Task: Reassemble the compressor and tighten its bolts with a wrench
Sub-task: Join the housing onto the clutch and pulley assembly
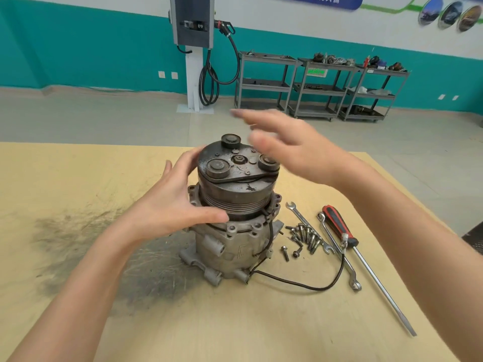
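We find no legible brand or label on the parts; the blue wall banner and a green shelf tag are too small or cut off to read. Our left hand (167, 205) cups the left side of the dark grooved pulley (235, 189), fingers curled round it and thumb across its front. That pulley tops the one grey cast-metal compressor (230, 246), which stands upright on the scuffed tan wooden surface (78, 192), between our hands. Our right hand (292, 147) hovers blurred above the pulley's right edge, fingers spread and holding nothing. Below and right of that hand lie a loose cluster of dark bolts (303, 237), about ten, partly on one silver open-ended wrench (296, 211); then one silver ring wrench (337, 253) and one red-and-black-handled flat screwdriver (339, 226). A black cable (300, 283) loops from the compressor. Beyond stand a teal-and-white wall, a grey charging post (193, 22) and three grey metal shelf carts (318, 87).
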Action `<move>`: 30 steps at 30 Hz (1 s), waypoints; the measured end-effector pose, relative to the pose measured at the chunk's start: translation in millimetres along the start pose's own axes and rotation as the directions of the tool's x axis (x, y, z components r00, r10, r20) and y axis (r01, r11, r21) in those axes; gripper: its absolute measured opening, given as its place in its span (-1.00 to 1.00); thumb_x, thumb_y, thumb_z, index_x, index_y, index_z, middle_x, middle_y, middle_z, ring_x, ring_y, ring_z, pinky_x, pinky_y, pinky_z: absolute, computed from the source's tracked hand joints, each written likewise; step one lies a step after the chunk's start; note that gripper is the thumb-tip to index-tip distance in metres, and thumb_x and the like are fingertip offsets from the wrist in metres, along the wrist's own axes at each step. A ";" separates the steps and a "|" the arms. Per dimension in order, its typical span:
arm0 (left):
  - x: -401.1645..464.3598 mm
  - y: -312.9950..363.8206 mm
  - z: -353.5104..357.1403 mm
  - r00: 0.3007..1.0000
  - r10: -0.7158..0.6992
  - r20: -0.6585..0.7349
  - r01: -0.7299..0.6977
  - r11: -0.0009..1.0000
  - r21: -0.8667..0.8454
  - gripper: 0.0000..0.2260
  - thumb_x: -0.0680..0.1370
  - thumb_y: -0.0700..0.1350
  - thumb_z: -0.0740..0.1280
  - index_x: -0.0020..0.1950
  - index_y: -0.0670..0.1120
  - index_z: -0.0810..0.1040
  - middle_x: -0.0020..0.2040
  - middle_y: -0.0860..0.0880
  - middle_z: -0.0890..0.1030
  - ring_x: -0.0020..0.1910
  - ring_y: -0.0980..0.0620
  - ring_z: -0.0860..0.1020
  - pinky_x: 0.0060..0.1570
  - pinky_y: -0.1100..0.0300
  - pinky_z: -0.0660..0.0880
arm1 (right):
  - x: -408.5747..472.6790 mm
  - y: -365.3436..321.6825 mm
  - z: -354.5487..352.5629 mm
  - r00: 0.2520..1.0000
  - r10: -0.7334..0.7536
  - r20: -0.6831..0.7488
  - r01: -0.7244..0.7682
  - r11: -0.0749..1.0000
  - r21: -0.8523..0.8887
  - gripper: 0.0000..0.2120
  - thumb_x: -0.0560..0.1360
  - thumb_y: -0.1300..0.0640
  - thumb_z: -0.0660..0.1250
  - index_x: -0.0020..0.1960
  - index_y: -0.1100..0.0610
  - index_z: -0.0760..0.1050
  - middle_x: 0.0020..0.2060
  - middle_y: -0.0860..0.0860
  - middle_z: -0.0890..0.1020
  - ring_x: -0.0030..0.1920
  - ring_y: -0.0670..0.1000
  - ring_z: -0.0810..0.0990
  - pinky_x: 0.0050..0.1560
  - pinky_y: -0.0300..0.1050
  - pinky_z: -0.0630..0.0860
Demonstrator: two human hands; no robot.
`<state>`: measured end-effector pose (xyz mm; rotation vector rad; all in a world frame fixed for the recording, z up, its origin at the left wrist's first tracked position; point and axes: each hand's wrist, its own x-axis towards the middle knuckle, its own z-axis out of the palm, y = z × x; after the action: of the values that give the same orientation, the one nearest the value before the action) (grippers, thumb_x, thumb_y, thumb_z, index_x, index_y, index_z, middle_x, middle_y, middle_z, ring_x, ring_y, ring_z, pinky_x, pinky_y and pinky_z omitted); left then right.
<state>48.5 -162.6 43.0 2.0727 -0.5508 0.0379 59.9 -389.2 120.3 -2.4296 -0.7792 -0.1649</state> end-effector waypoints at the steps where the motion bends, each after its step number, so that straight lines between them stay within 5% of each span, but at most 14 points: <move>1: -3.7 -7.0 -2.7 1.000 -0.011 -0.014 0.011 1.000 -0.006 0.05 0.03 0.50 0.47 0.42 0.28 0.12 0.32 0.51 0.25 0.49 0.27 0.20 0.54 -0.10 0.02 | -7.8 9.1 0.4 0.992 0.055 -0.110 -0.043 0.992 0.115 -0.42 0.56 -0.31 0.07 0.49 -0.08 0.31 0.36 -0.07 0.46 0.33 -0.15 0.43 0.36 -0.10 0.39; 3: -13.6 -23.4 -4.4 0.998 -0.050 -0.032 0.047 0.996 -0.076 0.07 0.08 0.52 0.44 0.47 0.21 0.12 0.33 0.53 0.29 0.44 0.37 0.22 0.53 -0.02 0.09 | -25.6 26.5 12.5 0.954 0.208 -0.218 -0.139 0.946 0.294 -0.43 0.59 -0.27 0.02 0.46 0.02 0.36 0.33 -0.08 0.52 0.31 -0.15 0.47 0.38 -0.01 0.40; 6: -29.1 -38.3 7.1 0.995 -0.078 -0.067 0.060 0.968 -0.242 -0.11 0.15 0.54 0.39 0.39 0.23 0.25 0.34 0.44 0.39 0.39 0.34 0.33 0.49 0.03 0.21 | -49.0 41.5 50.0 0.934 0.328 -0.142 -0.237 0.866 0.441 -0.38 0.52 -0.28 -0.02 0.44 0.03 0.36 0.30 -0.14 0.52 0.33 -0.14 0.47 0.39 -0.04 0.40; 9: -33.2 -35.6 19.5 0.994 -0.043 -0.096 0.012 0.954 -0.300 -0.04 0.15 0.51 0.42 0.45 0.14 0.24 0.44 0.26 0.37 0.45 0.23 0.31 0.50 0.00 0.19 | -55.4 44.6 71.6 0.959 0.249 -0.133 -0.139 0.824 0.549 -0.31 0.47 -0.43 0.06 0.42 -0.03 0.33 0.35 -0.19 0.47 0.37 -0.22 0.41 0.41 -0.16 0.35; 12: -25.1 -23.7 18.4 0.991 0.023 -0.130 -0.054 0.969 -0.240 0.09 0.13 0.51 0.42 0.52 0.04 0.18 0.50 0.16 0.32 0.49 0.20 0.26 0.48 0.05 0.16 | -45.4 45.5 65.8 0.987 0.121 -0.110 -0.040 0.832 0.554 0.00 0.28 -0.56 0.23 0.49 0.08 0.25 0.41 -0.09 0.44 0.42 -0.14 0.39 0.40 -0.20 0.34; 17: -4.8 2.2 16.6 0.996 0.032 -0.085 -0.041 0.994 -0.106 0.11 0.04 0.61 0.33 0.44 0.04 0.25 0.31 0.24 0.49 0.31 0.26 0.44 0.33 0.09 0.39 | -27.5 38.2 55.6 0.996 0.072 0.050 -0.088 0.828 0.554 0.20 0.02 -0.47 0.50 0.47 0.06 0.18 0.34 -0.16 0.46 0.33 -0.25 0.44 0.27 -0.36 0.36; 20: 2.5 8.9 18.3 0.991 0.018 -0.132 -0.029 0.996 -0.079 0.08 -0.03 0.64 0.31 0.35 0.08 0.27 0.21 0.28 0.53 0.25 0.25 0.50 0.25 0.15 0.43 | -19.8 37.0 53.8 0.994 0.057 0.094 -0.102 0.801 0.590 0.26 0.00 -0.34 0.60 0.49 0.18 0.14 0.37 0.03 0.46 0.38 -0.08 0.45 0.34 -0.19 0.40; 24: 3.4 7.8 23.4 0.977 0.040 -0.208 -0.067 0.990 -0.126 -0.02 -0.01 0.61 0.35 0.28 0.14 0.32 0.12 0.29 0.59 0.15 0.37 0.52 0.09 0.40 0.43 | -16.9 36.6 57.6 0.997 0.059 0.058 -0.082 0.773 0.629 0.22 0.00 -0.31 0.62 0.45 0.20 0.16 0.33 0.04 0.48 0.37 -0.03 0.46 0.37 -0.10 0.38; 30: 7.8 2.3 39.8 0.937 0.081 -0.340 -0.155 0.968 -0.195 -0.35 0.17 0.23 0.43 0.21 0.11 0.40 0.04 0.30 0.63 0.12 0.27 0.58 0.07 0.36 0.45 | -18.8 39.3 74.0 0.986 0.113 -0.126 -0.014 0.796 0.605 0.13 0.00 -0.43 0.57 0.38 0.07 0.26 0.29 0.06 0.55 0.34 0.06 0.50 0.36 0.24 0.38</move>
<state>47.1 -199.1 25.1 1.7663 -0.4491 0.3737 62.6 -383.1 34.7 -1.8021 -0.5645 -0.0625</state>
